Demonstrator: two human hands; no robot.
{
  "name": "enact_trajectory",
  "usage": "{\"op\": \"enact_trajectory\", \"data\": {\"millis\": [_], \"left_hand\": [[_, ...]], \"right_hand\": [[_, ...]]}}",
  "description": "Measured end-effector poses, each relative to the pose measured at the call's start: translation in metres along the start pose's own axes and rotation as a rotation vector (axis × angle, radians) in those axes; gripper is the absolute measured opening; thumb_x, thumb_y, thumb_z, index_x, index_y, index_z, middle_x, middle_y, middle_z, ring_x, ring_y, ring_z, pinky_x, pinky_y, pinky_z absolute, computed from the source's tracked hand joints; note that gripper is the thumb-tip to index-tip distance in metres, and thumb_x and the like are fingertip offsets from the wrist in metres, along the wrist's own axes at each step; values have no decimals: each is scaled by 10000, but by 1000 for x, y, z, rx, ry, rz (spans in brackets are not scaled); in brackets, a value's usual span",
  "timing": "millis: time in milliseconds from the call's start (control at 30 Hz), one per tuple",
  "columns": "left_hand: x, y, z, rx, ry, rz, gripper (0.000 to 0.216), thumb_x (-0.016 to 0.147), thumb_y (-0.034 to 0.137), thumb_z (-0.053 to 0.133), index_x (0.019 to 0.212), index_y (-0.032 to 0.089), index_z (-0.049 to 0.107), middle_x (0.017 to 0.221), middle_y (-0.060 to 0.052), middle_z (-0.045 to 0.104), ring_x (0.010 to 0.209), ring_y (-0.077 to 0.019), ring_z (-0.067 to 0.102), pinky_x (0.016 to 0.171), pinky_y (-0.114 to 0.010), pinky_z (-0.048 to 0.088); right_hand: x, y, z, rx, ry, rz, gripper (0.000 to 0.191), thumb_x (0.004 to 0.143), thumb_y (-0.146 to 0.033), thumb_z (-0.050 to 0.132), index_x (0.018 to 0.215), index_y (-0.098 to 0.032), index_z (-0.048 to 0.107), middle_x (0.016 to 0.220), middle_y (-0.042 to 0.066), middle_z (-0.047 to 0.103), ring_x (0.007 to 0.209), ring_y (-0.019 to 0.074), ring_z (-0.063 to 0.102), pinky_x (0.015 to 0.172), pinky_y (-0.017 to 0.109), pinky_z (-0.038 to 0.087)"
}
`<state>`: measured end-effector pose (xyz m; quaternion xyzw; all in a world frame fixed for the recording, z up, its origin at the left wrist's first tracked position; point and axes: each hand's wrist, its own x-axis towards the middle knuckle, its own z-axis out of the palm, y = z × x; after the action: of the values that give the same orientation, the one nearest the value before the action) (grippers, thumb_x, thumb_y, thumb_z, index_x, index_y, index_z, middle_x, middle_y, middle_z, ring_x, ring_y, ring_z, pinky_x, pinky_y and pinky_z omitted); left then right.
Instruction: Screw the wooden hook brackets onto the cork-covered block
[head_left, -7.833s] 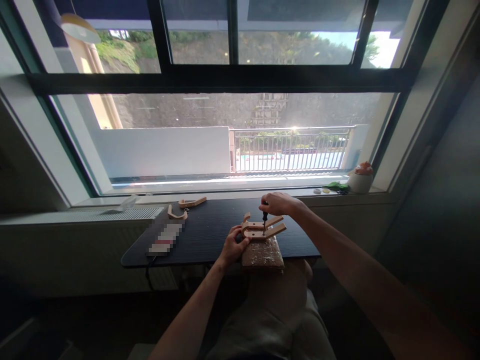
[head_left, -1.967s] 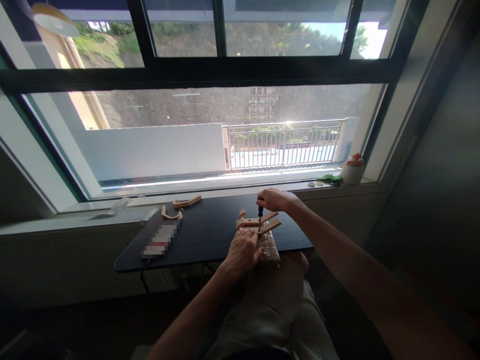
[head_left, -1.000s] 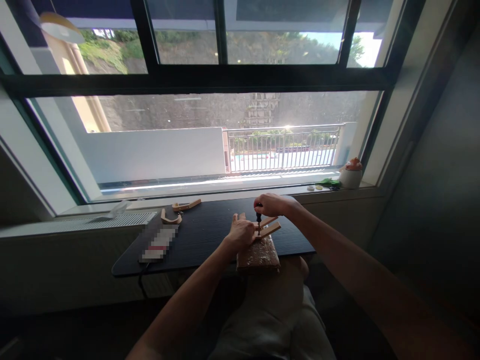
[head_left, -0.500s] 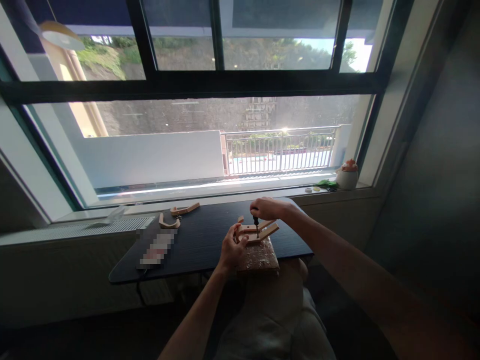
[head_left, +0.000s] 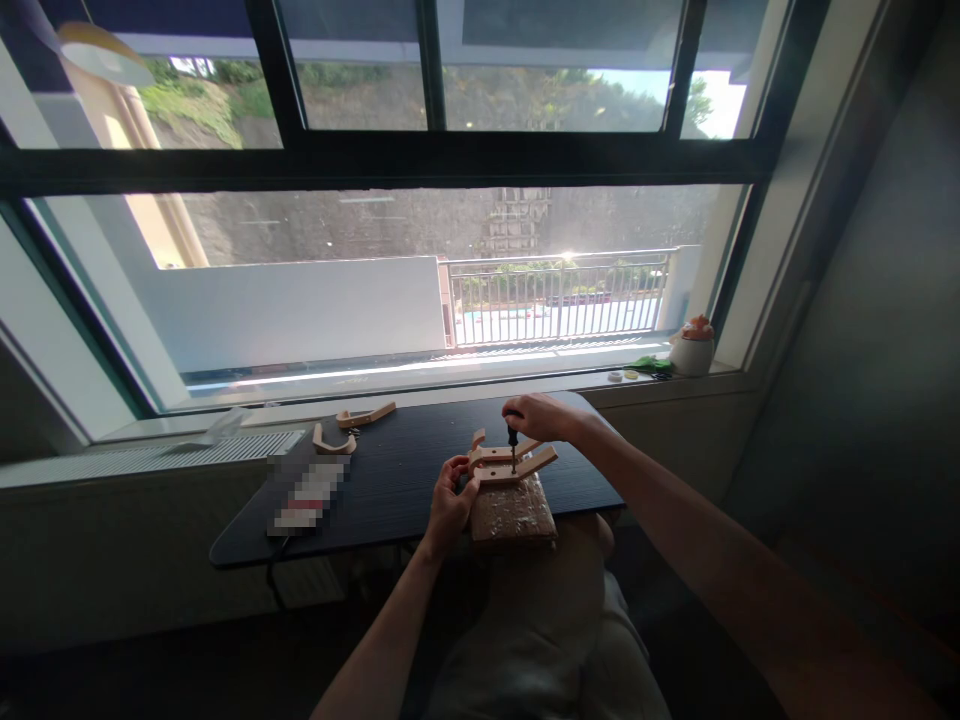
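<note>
My right hand (head_left: pixel 538 416) is closed round the top of a small black-handled screwdriver (head_left: pixel 513 447) that stands upright, tip down on a light wooden hook piece (head_left: pixel 504 462). That piece lies on a brown chipboard block (head_left: pixel 514 514) at the near edge of the dark table (head_left: pixel 405 470). My left hand (head_left: pixel 448 497) grips the left end of the wooden piece, thumb and fingers curled around it.
Two more wooden hook pieces (head_left: pixel 334 443) (head_left: pixel 365 414) lie at the table's far left, beside a flat blurred package (head_left: pixel 304 496). A white pot (head_left: pixel 690 350) and small green items (head_left: pixel 649 367) sit on the window sill to the right. A radiator grille (head_left: pixel 150 455) runs left of the table.
My left hand went from pressing flat on top of the wooden piece to gripping its left end. The right hand stayed on the screwdriver throughout. The camera shifted slightly.
</note>
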<state>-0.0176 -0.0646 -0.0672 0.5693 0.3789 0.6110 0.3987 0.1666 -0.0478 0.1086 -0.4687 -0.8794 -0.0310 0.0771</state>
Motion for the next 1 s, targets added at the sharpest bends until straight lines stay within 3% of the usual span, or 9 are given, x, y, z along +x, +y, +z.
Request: {"op": "enact_trajectory", "data": {"millis": [367,767,1000], "left_hand": [[1,-6,-1,47,18,23,377,747,296,587,1102,181,533,1128,-78,592,1039,-193,545,908,-320,414],[0,-5,0,38,50,-11,377,721,319,616,1071,182,582,1075,-62,618,969,-176,570,858,-282,435],[0,-7,-2,30,52,-21,396,708,350,626,1068,190,585,967,-41,632,844,-156,588,756,-257,463]], "right_hand": [[3,-2,0,-71,16,102,350,842,-416,396,950,-181,631,874,82,662,714,163,573,547,233,311],[2,-2,10,-37,115,7,310,854,-369,391,932,-191,632,843,61,665,717,150,568,585,227,316],[4,1,-1,-60,-19,-33,321,860,-327,367,1023,-215,619,949,50,663,769,154,577,589,226,328]]}}
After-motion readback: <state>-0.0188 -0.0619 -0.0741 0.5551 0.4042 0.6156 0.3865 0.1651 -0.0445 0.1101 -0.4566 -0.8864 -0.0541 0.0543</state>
